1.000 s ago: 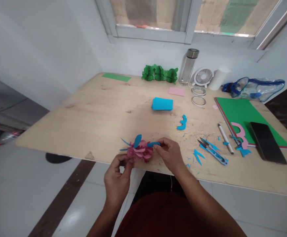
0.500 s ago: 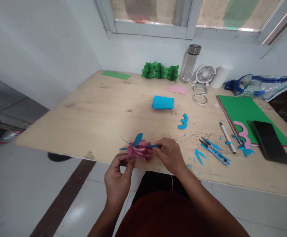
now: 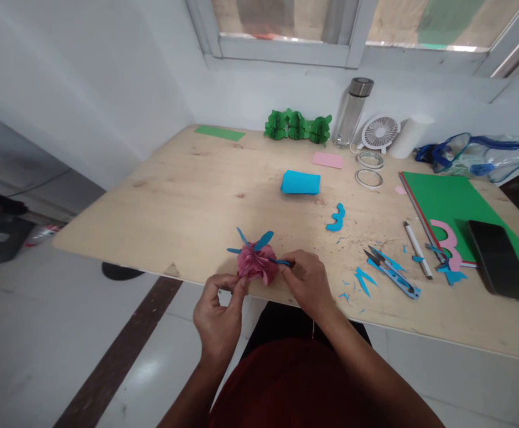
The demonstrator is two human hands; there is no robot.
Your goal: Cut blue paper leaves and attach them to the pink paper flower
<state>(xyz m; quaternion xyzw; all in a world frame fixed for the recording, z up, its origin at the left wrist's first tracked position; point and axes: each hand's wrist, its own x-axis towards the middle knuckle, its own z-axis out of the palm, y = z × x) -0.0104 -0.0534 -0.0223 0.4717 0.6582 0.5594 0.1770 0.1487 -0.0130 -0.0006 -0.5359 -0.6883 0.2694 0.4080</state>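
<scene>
A pink paper flower (image 3: 255, 263) with blue paper petals (image 3: 264, 240) sticking out is held over the table's front edge. My left hand (image 3: 220, 309) pinches its lower left side between thumb and fingers. On the other side, my right hand (image 3: 307, 279) grips a blue paper strip (image 3: 281, 262) that reaches out from the flower. Blue paper scraps (image 3: 364, 282) and blue-handled thread snips (image 3: 393, 273) lie to the right of that hand. Farther back are a scalloped blue paper piece (image 3: 336, 217) and a stack of blue paper (image 3: 301, 182).
Green paper shapes (image 3: 297, 126), a glass bottle (image 3: 352, 113), a small fan (image 3: 379, 132) and tape rolls (image 3: 369, 178) line the back. At right lie a marker (image 3: 418, 249), green sheets (image 3: 464, 202), a phone (image 3: 502, 260) and a clear pouch (image 3: 500, 156).
The flower has turned in my hands, so its pink folds face up more and the blue petals point farther away. The whole view has shifted slightly.
</scene>
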